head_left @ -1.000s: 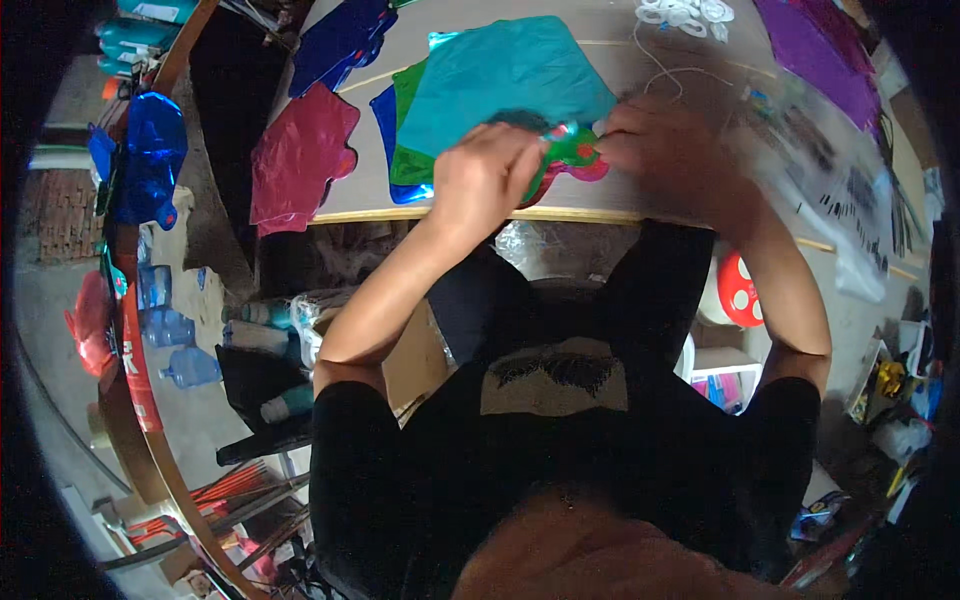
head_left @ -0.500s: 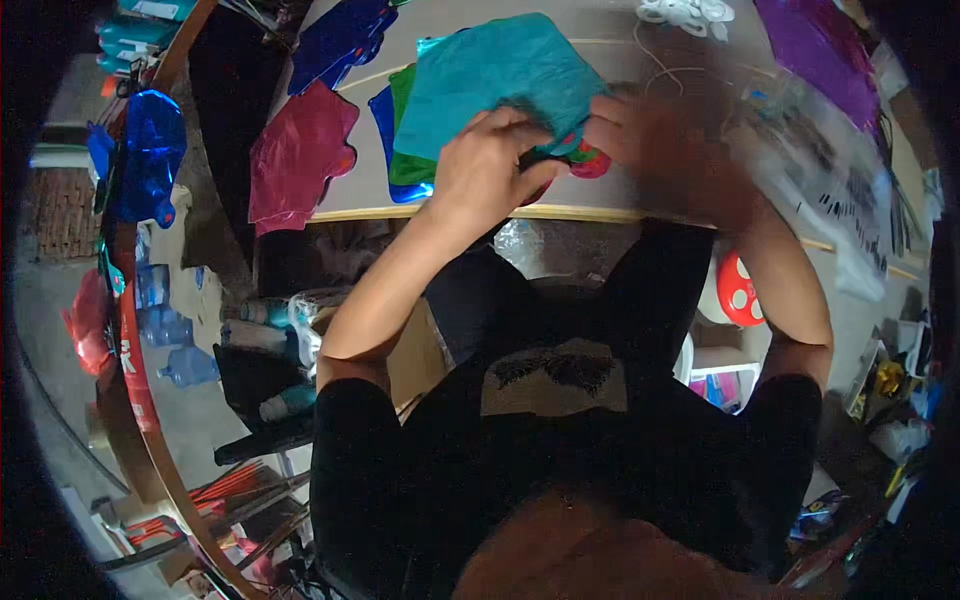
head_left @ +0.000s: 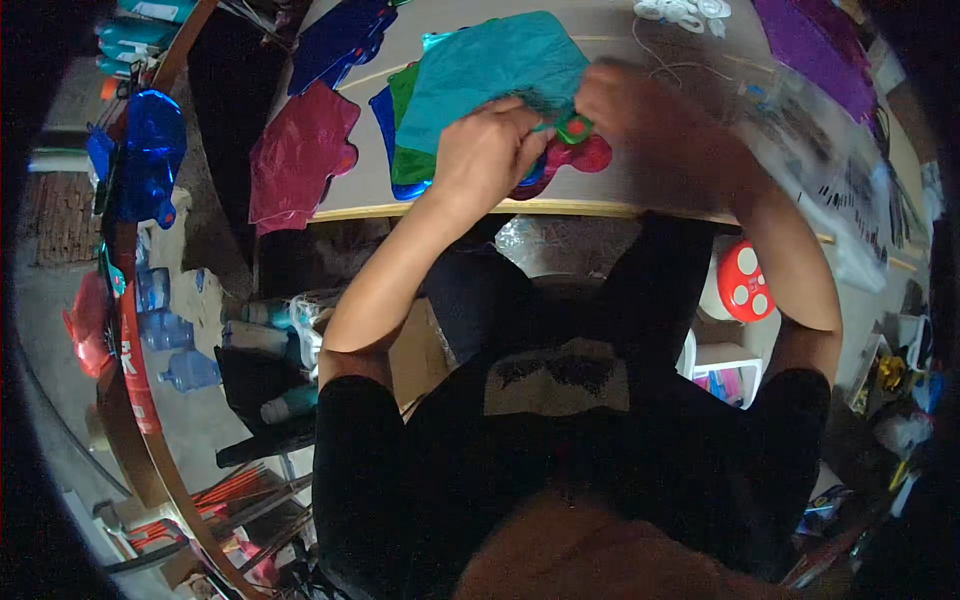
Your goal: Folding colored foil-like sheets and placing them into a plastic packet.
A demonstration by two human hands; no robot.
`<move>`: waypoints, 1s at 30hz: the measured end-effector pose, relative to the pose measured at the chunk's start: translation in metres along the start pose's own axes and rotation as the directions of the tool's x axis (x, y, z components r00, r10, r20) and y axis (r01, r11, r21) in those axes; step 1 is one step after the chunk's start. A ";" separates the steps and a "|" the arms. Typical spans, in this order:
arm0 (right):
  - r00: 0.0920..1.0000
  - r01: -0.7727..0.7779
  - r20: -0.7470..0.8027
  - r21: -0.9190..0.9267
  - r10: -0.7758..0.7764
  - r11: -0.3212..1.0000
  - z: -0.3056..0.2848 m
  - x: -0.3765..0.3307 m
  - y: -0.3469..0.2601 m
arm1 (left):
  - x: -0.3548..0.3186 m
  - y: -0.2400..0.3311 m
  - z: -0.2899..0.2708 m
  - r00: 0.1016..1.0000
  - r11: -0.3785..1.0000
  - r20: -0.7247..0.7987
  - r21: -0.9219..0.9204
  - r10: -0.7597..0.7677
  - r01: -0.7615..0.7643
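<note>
Gripped teal foil sheet (head_left: pixel 490 70) in left hand (head_left: pixel 485 150) over worktop (head_left: pixel 610 42); could not tell grip of blurred right hand (head_left: pixel 635 108).

Pale table (head_left: pixel 640 190). On it: pile of foil sheets, teal one (head_left: pixel 490 80) uppermost; pink sheet (head_left: pixel 300 155), dark-blue sheet (head_left: pixel 340 45) left; white string (head_left: pixel 685 12), purple sheet (head_left: pixel 812 45) right.

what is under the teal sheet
A green sheet and a blue sheet stick out at its lower left. The rest beneath is covered by the teal sheet and the left hand, so how many lie there can't be told.
</note>
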State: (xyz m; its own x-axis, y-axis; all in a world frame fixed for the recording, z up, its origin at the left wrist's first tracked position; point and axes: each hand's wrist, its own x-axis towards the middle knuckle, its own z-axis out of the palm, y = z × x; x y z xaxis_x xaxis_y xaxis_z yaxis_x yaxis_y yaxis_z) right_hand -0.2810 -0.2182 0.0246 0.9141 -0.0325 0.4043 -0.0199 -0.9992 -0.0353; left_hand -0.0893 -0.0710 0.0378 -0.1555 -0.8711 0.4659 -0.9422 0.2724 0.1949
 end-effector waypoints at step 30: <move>0.999 -0.037 0.001 0.102 0.037 0.994 0.023 0.012 0.008 | -0.005 -0.006 -0.025 0.961 0.989 -0.254 0.065 -0.113 0.133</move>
State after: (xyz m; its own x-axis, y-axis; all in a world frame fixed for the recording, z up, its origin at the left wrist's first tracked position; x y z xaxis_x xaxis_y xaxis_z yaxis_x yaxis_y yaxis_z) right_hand -0.2612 -0.2262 0.0082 0.9130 -0.0692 0.4021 -0.0120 -0.9897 -0.1430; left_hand -0.0750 -0.0577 0.0559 0.0321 -0.7638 0.6447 -0.9718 0.1268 0.1987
